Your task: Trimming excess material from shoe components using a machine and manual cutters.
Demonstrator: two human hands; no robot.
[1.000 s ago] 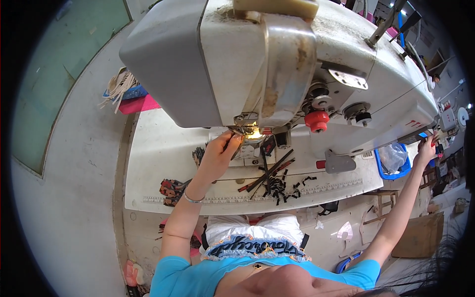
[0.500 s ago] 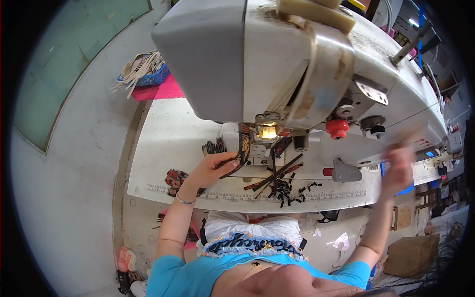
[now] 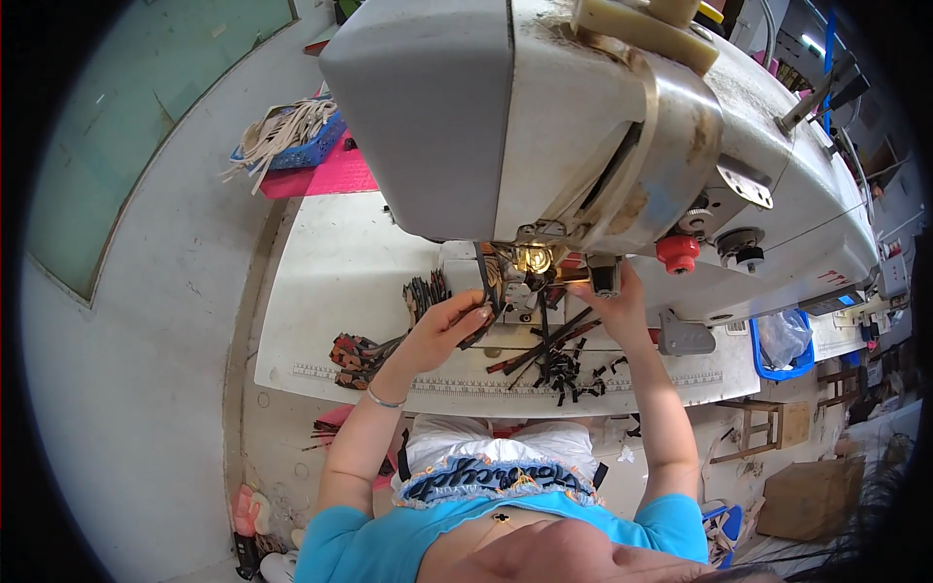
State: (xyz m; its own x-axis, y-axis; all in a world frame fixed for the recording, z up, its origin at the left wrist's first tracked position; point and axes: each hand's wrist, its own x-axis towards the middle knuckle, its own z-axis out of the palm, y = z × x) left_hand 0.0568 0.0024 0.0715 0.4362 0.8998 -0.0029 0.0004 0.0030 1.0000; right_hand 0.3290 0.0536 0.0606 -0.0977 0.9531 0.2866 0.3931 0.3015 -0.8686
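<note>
A white industrial sewing machine [image 3: 418, 117] stands over the table, its lit needle area [image 3: 533, 260] near the middle. My left hand [image 3: 449, 325] pinches a dark strap with an orange-brown pattern [image 3: 493, 277], which runs up to the left side of the needle area. A bracelet is on that wrist. My right hand [image 3: 622, 306] is raised at the right of the needle area, beside a dark metal part [image 3: 604, 276]. The thumb points toward the needle, while the other fingers are mostly hidden behind that part. Whether it grips anything does not show.
Short black pieces [image 3: 564, 374] and long dark strips [image 3: 544, 345] lie in front of the needle. Bundled patterned straps [image 3: 360, 358] rest at the left. A ruler strip [image 3: 671, 379] follows the table's front edge. Blue baskets stand back left [image 3: 316, 151] and right [image 3: 783, 371].
My right hand has moved left from the machine's right side to the needle area. The left hand has shifted slightly right, still pinching the strap. The whole view has shifted a little.
</note>
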